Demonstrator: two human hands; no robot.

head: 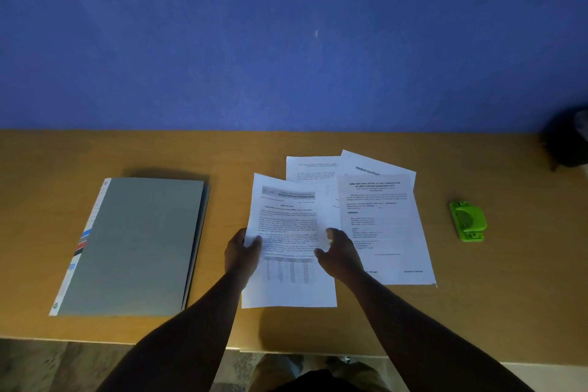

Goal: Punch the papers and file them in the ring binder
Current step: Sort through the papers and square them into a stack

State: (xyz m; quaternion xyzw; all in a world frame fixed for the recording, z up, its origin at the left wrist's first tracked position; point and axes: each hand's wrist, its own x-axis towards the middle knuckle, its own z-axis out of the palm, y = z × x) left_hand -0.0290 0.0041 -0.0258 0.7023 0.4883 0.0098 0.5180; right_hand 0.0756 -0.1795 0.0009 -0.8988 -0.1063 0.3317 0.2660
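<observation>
A printed sheet [288, 219] is lifted off the table in front of me. My left hand [242, 253] grips its left edge, thumb on top. My right hand [339, 253] hovers over the sheet's right side with fingers curled and apart; whether it touches the paper is unclear. Three more printed sheets [381, 219] lie fanned on the table behind and to the right. A closed grey ring binder [136, 245] with a striped spine lies flat at the left. A green hole punch [467, 221] sits at the far right.
The wooden table [222, 156] runs along a blue wall [286, 41]. A dark object [566, 140] stands at the back right corner. The table's front edge is close to my body, with floor and my feet below.
</observation>
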